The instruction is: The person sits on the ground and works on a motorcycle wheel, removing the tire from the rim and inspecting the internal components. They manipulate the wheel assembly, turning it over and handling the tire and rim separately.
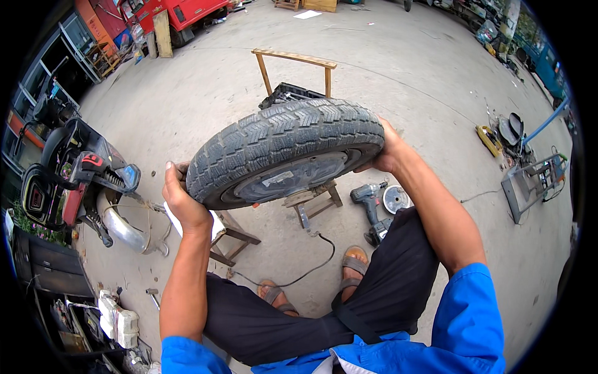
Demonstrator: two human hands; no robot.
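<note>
A scooter-sized wheel (293, 128) with a worn black tyre is held up tilted in front of me, tread toward the top. Its dark hub and a metal axle (302, 198) show on the lower side. At the tyre's left end, my left hand (187, 199) is closed round the edge, thumb up. My right hand (383, 153) grips the opposite end, its fingers partly hidden behind the rubber. Beneath the wheel stands a low wooden stool (233, 237), mostly covered by it. A thin black cable (311, 272) curves up toward the axle; whether it is joined there I cannot tell.
A cordless drill (370, 212) and a metal disc (396, 198) lie by my right knee. Beyond the wheel is a wooden-handled tool box (289, 93). Scooter parts (93, 181) crowd the left; a metal frame (529, 184) stands right. A red vehicle (180, 15) is far left.
</note>
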